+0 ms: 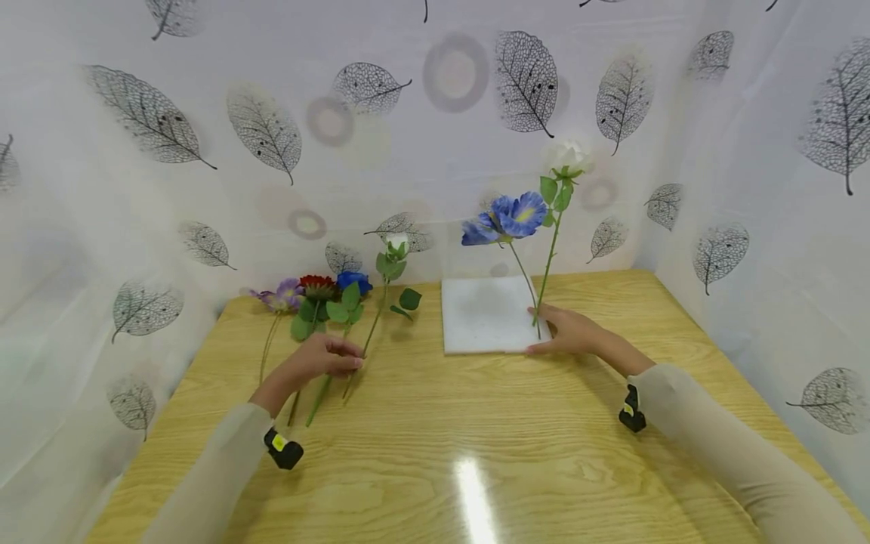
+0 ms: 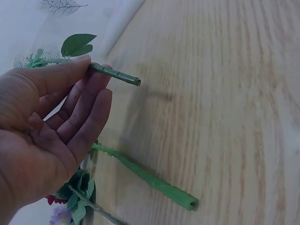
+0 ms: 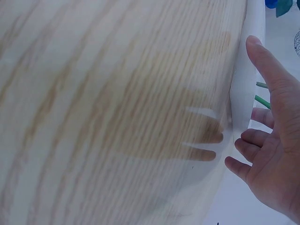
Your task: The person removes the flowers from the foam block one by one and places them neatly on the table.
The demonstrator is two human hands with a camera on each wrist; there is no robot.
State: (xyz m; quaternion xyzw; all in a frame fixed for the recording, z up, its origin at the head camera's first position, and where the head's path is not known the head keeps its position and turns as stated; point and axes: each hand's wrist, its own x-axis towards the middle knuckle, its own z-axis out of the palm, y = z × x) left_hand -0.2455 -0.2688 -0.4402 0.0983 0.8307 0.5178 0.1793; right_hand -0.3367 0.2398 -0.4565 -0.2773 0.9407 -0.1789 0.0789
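My left hand point(image 1: 321, 357) pinches the thin green stem point(image 2: 117, 74) of a white artificial rose point(image 1: 398, 242) between thumb and fingers. In the left wrist view, the stem's cut end pokes out past the fingertips, above the table. A white foam block point(image 1: 479, 317) lies toward the back of the table. A blue flower point(image 1: 519, 215) and a taller white flower point(image 1: 568, 157) stand tilted at its right side. My right hand point(image 1: 574, 332) is at that right edge, fingers extended and thumb apart; the right wrist view shows it beside the foam's side point(image 3: 242, 93).
Left of the foam, a purple flower point(image 1: 282, 296), a red flower point(image 1: 318, 286) and a dark blue flower point(image 1: 353, 282) lie on the wooden table point(image 1: 408, 453). A leaf-printed white curtain point(image 1: 408, 151) surrounds the table's back and sides.
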